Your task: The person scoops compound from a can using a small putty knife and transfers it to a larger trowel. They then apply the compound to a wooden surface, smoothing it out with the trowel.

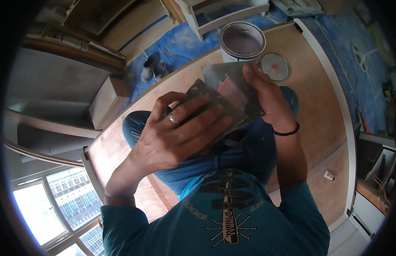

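Note:
My left hand (185, 131), with a ring on one finger, is spread over a dark flat spreader blade (197, 89) and grips it. My right hand (265, 88) holds a grey flat plate (216, 70) by its right edge, thumb on top. Pink putty (231, 92) lies smeared on the grey plate. The dark blade overlaps the plate's lower left side; whether the two touch is partly hidden by my left fingers. Just beyond the plate stands an open tin (242, 40) with pinkish paste inside. Its round metal lid (275, 67), marked with a pink smear, lies beside it.
I sit with crossed legs on a wooden panel (316, 105) with a pale raised rim. A small tube (329, 175) lies at right. Blue sheeting (182, 38) covers the floor beyond, with clogs (150, 67) on it. A wooden box (109, 102) stands left, above a window (54, 204).

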